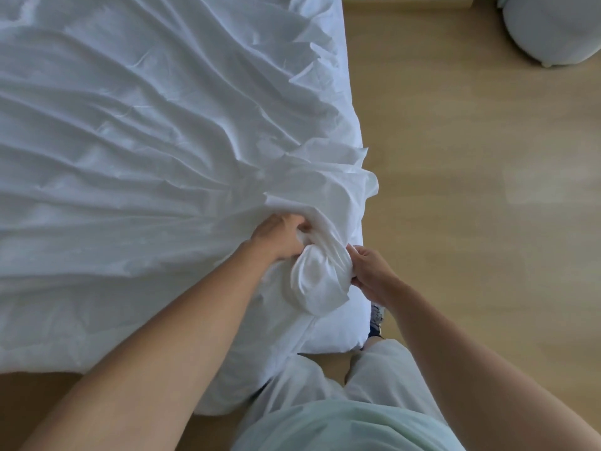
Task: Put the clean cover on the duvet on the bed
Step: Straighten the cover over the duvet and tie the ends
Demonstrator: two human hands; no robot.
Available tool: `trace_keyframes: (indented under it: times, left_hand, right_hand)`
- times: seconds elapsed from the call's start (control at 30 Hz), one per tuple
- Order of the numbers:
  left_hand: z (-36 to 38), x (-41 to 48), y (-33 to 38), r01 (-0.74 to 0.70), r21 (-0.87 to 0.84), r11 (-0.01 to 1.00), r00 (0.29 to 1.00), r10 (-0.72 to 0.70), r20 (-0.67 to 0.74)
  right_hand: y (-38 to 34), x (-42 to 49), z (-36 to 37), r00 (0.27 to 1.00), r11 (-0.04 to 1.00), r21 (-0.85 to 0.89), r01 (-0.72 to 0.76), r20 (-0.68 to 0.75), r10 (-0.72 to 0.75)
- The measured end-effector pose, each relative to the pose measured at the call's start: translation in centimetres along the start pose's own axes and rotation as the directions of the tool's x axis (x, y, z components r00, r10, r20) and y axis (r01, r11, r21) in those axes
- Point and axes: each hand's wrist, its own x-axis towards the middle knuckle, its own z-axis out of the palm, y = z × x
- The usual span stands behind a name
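1. Cover [146, 141] lay creased across the bed [357, 236] in the head view, its corner bunched at the near right edge over what I took for the duvet [136, 323].
2. The left hand [279, 237] gripped a fold, fingers curled in; the right hand [369, 275] pinched the bunched knob.
3. I judged the risk: a loose pinch would let the duvet corner slip back inside, or drag cloth onto the floor [471, 190].
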Motion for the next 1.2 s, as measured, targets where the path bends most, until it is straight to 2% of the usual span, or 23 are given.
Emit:
trace_keyframes:
  times: [0.1, 0.2, 0.3, 0.4, 0.47, 0.5, 0.53, 0.57, 0.6, 0.63, 0.7, 0.73, 0.77, 0.87, 0.97, 1.03, 1.1, 1.2]
  left_hand:
    - [1.8, -0.5, 1.1, 0.038, 0.217, 0.975, 0.997, -0.023, -0.073]
    - [2.4, -1.9, 1.5, 0.038, 0.194, 0.980, 0.957, 0.020, -0.289]
    - [1.7, -3.9, 2.2, 0.097, 0.092, 0.991, 0.845, -0.033, -0.533]
    - [0.7, -5.9, 1.5, 0.170, -0.031, 0.985, 0.680, -0.140, -0.720]
    - [1.6, -8.4, 0.3, 0.184, 0.042, 0.982, 0.633, -0.086, -0.770]
    - [2.9, -9.9, -0.2, 0.178, 0.098, 0.979, 0.661, -0.045, -0.749]
    - [4.8, -11.6, -0.4, 0.164, 0.137, 0.977, 0.730, -0.027, -0.683]
    - [7.1, -13.3, -0.3, 0.163, 0.133, 0.978, 0.823, -0.060, -0.565]
    - [9.3, -15.0, 0.1, 0.184, 0.086, 0.979, 0.894, -0.131, -0.429]
    - [11.4, -16.4, 0.8, 0.226, 0.035, 0.973, 0.929, -0.205, -0.310]
    - [14.0, -17.9, 2.4, 0.286, -0.010, 0.958, 0.938, -0.282, -0.202]
    - [14.6, -17.9, 3.7, 0.284, -0.011, 0.959, 0.938, -0.280, -0.204]
    - [14.7, -17.5, 5.1, 0.256, -0.020, 0.966, 0.937, -0.254, -0.240]
    - [14.5, -15.0, 9.2, 0.141, -0.037, 0.989, 0.901, -0.143, -0.409]
    - [15.6, -14.3, 12.0, 0.149, -0.080, 0.986, 0.883, -0.169, -0.437]
    - [18.0, -15.4, 12.2, 0.210, 0.032, 0.977, 0.910, -0.183, -0.373]
    - [20.6, -17.9, 11.5, 0.245, 0.159, 0.956, 0.947, -0.201, -0.250]
    - [23.0, -21.5, 9.2, 0.257, 0.136, 0.957, 0.961, -0.237, -0.143]
  right_hand:
    - [0.0, 0.2, -0.5, 1.000, 1.000, -0.012, 0.000, -0.025, -0.001]
    - [-0.3, 0.5, -0.5, 0.999, 0.999, -0.039, 0.028, -0.034, -0.029]
    - [-0.6, 0.7, -0.5, 0.998, 0.993, -0.104, 0.062, 0.018, -0.060]
    - [-0.4, 1.1, -1.6, 0.999, 1.000, 0.014, 0.021, -0.029, -0.021]
    - [0.2, 2.0, -3.0, 0.995, 0.993, 0.116, -0.017, -0.091, 0.027]
    - [0.4, 2.4, -3.7, 0.991, 0.991, 0.133, -0.026, -0.126, 0.042]
    - [0.4, 2.7, -4.2, 0.988, 0.995, 0.099, -0.021, -0.152, 0.036]
    - [0.4, 3.1, -4.8, 0.985, 0.999, 0.037, -0.003, -0.174, 0.010]
    - [0.3, 3.0, -5.2, 0.980, 0.998, 0.057, -0.002, -0.200, 0.013]
    - [0.0, 2.8, -5.1, 0.984, 0.996, 0.075, -0.038, -0.170, 0.050]
    - [-0.4, 1.9, -4.9, 0.989, 0.994, 0.076, -0.077, -0.120, 0.086]
    - [-0.4, 0.8, -4.6, 0.994, 1.000, 0.025, -0.015, -0.109, 0.018]
    - [-0.1, -0.1, -4.1, 0.997, 0.997, -0.074, 0.018, -0.078, -0.024]
    - [1.2, -2.4, -3.2, 0.996, 0.999, -0.042, 0.021, -0.085, -0.025]
    - [2.5, -3.4, -2.9, 0.995, 0.992, -0.110, 0.059, -0.076, -0.067]
    - [2.9, -4.5, -2.7, 0.992, 0.994, -0.078, 0.082, -0.092, -0.089]
    - [3.1, -5.2, -2.6, 0.984, 0.993, -0.068, 0.094, -0.148, -0.104]
    - [3.6, -5.9, -4.0, 0.971, 0.998, -0.018, 0.054, -0.231, -0.057]
